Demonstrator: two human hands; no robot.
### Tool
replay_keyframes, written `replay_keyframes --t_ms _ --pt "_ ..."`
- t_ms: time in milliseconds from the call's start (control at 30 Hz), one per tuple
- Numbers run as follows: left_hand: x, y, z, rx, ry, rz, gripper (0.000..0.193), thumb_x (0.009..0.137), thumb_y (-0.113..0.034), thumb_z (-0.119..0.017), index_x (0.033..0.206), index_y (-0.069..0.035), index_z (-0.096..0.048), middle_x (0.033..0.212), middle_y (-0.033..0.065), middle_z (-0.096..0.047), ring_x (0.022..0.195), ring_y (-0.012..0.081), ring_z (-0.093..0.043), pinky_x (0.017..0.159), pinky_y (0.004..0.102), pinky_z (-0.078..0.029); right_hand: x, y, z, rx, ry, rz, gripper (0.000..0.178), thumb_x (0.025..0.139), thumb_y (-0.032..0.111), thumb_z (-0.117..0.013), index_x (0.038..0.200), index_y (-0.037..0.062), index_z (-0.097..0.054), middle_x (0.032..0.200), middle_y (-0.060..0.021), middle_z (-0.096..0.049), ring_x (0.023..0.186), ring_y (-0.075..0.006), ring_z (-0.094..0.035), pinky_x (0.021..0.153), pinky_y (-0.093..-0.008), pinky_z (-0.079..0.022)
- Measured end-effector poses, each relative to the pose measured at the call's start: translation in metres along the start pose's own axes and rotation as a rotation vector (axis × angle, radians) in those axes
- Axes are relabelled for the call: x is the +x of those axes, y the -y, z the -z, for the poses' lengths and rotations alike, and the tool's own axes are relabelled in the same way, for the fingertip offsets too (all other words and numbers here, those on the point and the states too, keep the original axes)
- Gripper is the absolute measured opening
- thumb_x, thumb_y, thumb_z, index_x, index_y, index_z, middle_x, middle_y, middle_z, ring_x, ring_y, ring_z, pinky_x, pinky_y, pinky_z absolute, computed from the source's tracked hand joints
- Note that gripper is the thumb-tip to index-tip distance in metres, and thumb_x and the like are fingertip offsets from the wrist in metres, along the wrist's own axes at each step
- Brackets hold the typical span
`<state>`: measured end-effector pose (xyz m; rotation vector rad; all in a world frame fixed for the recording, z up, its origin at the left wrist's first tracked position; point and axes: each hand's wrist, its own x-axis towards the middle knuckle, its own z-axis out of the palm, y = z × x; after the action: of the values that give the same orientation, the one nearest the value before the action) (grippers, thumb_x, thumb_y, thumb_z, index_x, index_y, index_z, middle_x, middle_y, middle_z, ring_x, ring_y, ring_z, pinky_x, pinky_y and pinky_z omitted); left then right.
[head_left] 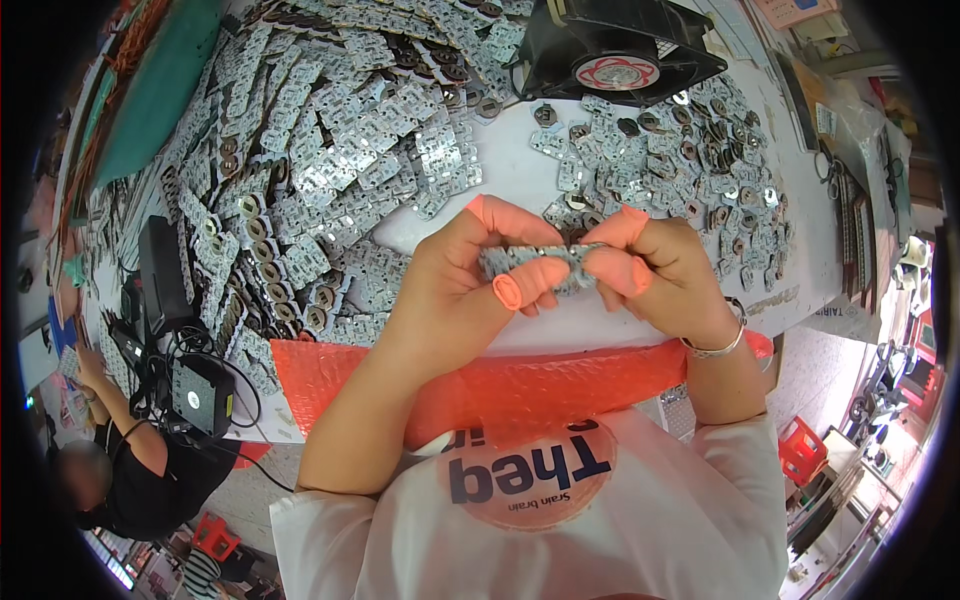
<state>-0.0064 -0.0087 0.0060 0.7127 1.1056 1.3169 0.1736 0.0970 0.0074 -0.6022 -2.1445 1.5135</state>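
Note:
My left hand [462, 280] and my right hand [660, 270] meet above the white table [520, 170], both gripping one small grey strip of circuit boards [540, 262] between them. Orange rubber caps cover my thumbs and fingertips. A silver bracelet [722, 345] circles my right wrist. The strip's middle shows between the hands; its ends are hidden by my fingers.
A big heap of grey board panels [330, 150] covers the table's left and back. Smaller broken-off pieces [690, 150] lie at the right. A black fan [615, 50] stands at the back. Orange bubble wrap [520, 385] pads the front edge. Another person [130, 470] sits at lower left beside black devices [165, 280].

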Motion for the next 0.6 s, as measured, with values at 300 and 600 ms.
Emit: replay_keyframes --t_ms 300,600 --pt "-0.001 0.005 -0.007 0.172 -0.011 -0.255 0.019 0.082 0.0 -0.066 0.098 -0.002 -0.055 0.091 0.0106 -0.062 0.079 0.017 -0.061 0.068 0.0284 -0.051 -0.001 0.007 -0.002 0.612 -0.108 -0.397 0.011 0.092 0.012 -0.056 0.087 0.0024 -0.056 0.067 0.0025 -0.05 0.043 -0.0017 -0.037 0.038 -0.0186 -0.026" --pt "0.007 0.014 -0.007 0.63 -0.131 -0.666 0.021 0.077 0.005 -0.066 0.095 -0.001 -0.058 0.091 0.0099 -0.064 0.079 0.0206 -0.063 0.068 0.0277 -0.052 -0.004 -0.001 -0.008 0.057 -0.086 -0.146 0.016 0.093 0.018 -0.058 0.088 0.0027 -0.058 0.068 0.0024 -0.052 0.056 -0.0044 -0.047 0.051 -0.0201 -0.039"
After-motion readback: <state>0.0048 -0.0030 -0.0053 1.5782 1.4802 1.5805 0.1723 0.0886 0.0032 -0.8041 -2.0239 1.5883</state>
